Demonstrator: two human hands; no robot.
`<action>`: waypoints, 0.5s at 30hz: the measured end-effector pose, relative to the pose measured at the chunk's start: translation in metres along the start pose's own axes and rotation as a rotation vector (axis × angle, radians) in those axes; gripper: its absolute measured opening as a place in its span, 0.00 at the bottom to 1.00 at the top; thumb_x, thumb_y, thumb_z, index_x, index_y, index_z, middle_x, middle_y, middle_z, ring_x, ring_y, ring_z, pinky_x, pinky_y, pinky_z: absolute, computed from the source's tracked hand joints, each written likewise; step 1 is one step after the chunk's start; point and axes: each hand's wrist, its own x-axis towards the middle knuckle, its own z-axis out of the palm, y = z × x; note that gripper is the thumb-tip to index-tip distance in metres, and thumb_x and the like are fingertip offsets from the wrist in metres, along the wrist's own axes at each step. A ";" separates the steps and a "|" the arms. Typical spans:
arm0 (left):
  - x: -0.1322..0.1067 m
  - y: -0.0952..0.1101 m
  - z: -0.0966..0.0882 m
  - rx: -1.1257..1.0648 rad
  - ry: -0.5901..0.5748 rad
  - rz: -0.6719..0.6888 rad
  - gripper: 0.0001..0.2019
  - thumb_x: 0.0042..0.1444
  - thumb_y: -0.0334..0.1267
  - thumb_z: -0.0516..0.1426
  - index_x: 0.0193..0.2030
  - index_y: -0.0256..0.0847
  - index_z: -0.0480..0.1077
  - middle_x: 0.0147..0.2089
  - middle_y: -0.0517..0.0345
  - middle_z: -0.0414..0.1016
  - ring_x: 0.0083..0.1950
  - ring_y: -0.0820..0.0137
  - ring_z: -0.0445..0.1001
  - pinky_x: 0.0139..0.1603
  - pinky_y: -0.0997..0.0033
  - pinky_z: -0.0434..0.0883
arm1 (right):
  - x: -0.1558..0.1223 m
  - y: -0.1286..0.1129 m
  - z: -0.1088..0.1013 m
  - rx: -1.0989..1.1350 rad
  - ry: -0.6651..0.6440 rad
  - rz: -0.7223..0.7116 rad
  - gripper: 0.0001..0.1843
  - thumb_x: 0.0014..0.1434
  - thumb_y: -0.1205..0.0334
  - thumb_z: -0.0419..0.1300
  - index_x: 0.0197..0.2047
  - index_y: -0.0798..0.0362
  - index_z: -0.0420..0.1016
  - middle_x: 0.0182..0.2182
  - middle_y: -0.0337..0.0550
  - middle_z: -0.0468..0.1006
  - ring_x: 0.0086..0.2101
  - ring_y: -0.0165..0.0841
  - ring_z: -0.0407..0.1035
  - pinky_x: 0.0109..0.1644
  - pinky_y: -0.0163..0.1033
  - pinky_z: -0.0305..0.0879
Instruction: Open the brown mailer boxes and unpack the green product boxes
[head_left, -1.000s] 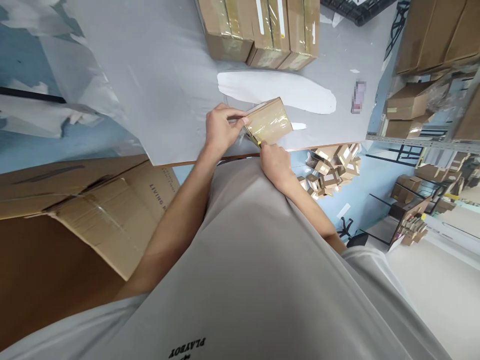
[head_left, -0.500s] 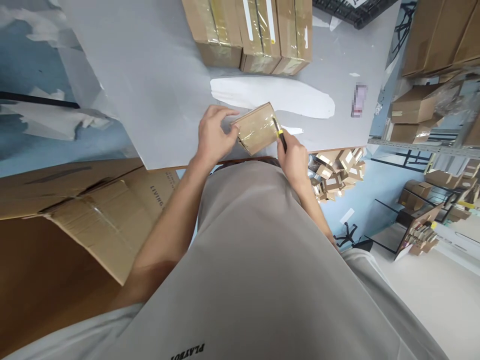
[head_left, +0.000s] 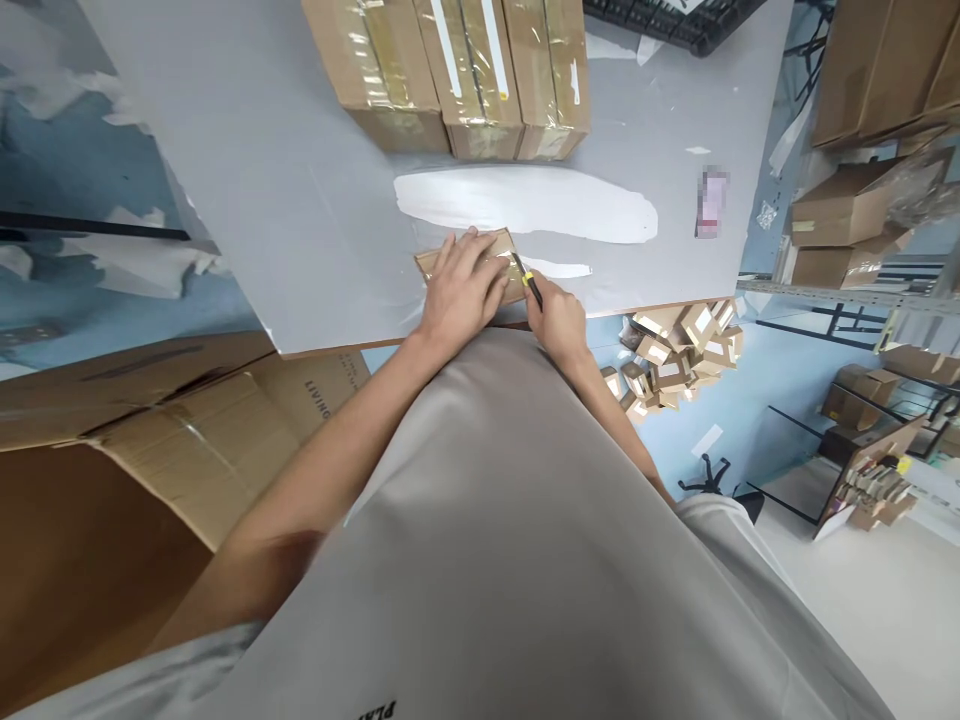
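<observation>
A small cardboard box (head_left: 429,263) wrapped in shiny clear tape lies on the grey table near its front edge. My left hand (head_left: 463,290) rests on top of it, fingers stretched out flat across the cardboard and hiding much of it. In my right hand (head_left: 559,318) is a black and yellow utility knife (head_left: 531,284), gripped by its handle. Its tip is at the right end of the box; whether the blade cuts into the tape I cannot tell.
Behind the hands, a long white paper strip (head_left: 525,200) lies on the table (head_left: 247,180). Taped cartons (head_left: 484,140) stand beyond it, with a black crate (head_left: 675,30) at the back right. A large open carton (head_left: 217,450) is at left; small boxes (head_left: 675,370) pile up on the right.
The box has gone from tilted in my fingers to lying on the table. My left hand has moved from its edge onto its top. The knife has shifted slightly left and down.
</observation>
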 end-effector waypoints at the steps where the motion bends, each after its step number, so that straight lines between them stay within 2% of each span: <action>1: 0.000 0.000 0.000 0.004 -0.002 -0.003 0.26 0.78 0.64 0.59 0.75 0.60 0.79 0.83 0.48 0.76 0.92 0.39 0.62 0.95 0.24 0.51 | 0.000 0.001 0.000 0.000 -0.003 0.002 0.30 0.88 0.59 0.43 0.83 0.53 0.71 0.68 0.60 0.88 0.62 0.51 0.85 0.69 0.50 0.77; 10: 0.002 0.000 0.006 -0.007 0.012 -0.056 0.27 0.76 0.61 0.60 0.76 0.61 0.80 0.85 0.47 0.74 0.92 0.37 0.61 0.94 0.21 0.49 | 0.004 0.003 -0.001 -0.014 -0.044 0.019 0.28 0.90 0.58 0.42 0.79 0.54 0.73 0.65 0.62 0.89 0.60 0.50 0.86 0.68 0.49 0.77; 15: 0.000 0.000 0.010 0.051 0.051 -0.039 0.26 0.80 0.62 0.54 0.75 0.61 0.80 0.82 0.47 0.77 0.92 0.41 0.64 0.94 0.23 0.50 | 0.005 0.001 -0.001 -0.013 -0.026 0.001 0.29 0.89 0.60 0.44 0.83 0.55 0.70 0.69 0.64 0.86 0.63 0.50 0.84 0.70 0.51 0.77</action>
